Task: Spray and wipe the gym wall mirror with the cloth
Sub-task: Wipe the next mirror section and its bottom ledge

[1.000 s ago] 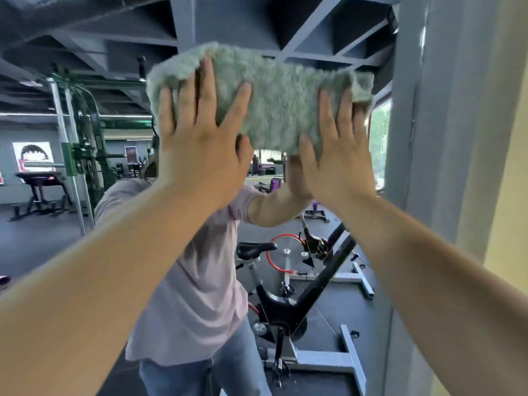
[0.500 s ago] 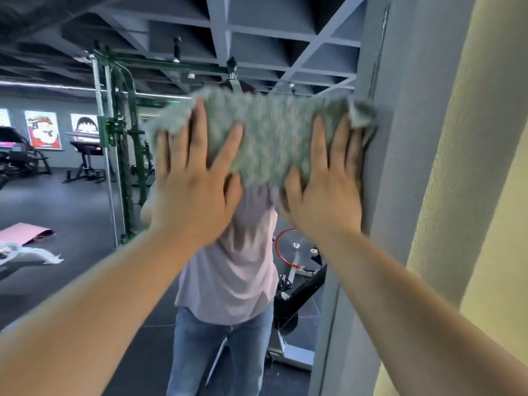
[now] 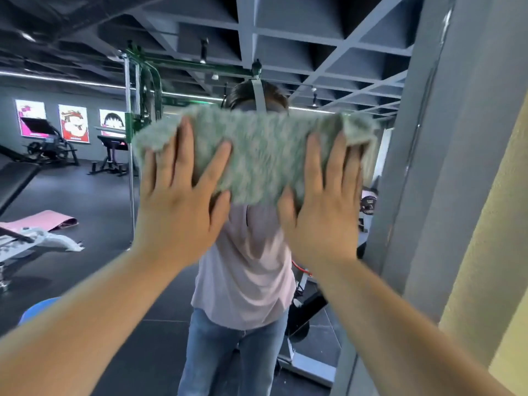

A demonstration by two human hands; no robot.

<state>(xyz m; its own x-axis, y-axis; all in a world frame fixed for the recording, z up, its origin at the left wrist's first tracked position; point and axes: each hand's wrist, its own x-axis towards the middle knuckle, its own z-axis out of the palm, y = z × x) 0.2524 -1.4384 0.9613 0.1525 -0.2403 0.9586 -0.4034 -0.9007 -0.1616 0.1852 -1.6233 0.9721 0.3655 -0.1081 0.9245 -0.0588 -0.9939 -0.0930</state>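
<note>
One fuzzy green cloth [image 3: 257, 155], spread flat on the mirror [image 3: 100, 195] at about head height, close to its right edge. Two hands on it: left hand [image 3: 180, 204] and right hand [image 3: 323, 212], palms flat with fingers straight and splayed, pressing rather than gripping, arms stretched forward. The cloth hides the face of the person's reflection [image 3: 245, 267]. Grey frame [image 3: 405, 195] and yellow wall [image 3: 500, 224] sit just right. Reflected behind are three posters [image 3: 73, 122], one green rack [image 3: 140, 110] and one pink mat [image 3: 43, 222].
</note>
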